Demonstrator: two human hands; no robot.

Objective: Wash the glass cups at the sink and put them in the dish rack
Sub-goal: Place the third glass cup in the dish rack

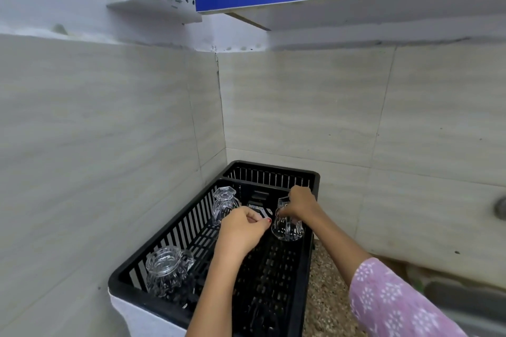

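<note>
The right hand's [298,204] fingers curl down around the base of an upturned glass cup [287,227], gripping it from above at the right edge of the black dish rack [273,166], wrist bent, forearm reaching in over that edge. The left hand [241,230] hovers mid-rack in a loose fist, with nothing visible in it. A second cup [224,204] stands inverted at the far left of the main compartment, a third cup [167,268] in the near left corner. The rack's middle floor lies open between them. The rack sits on the speckled worktop [325,295], close against the tiled wall corner [109,145].
</note>
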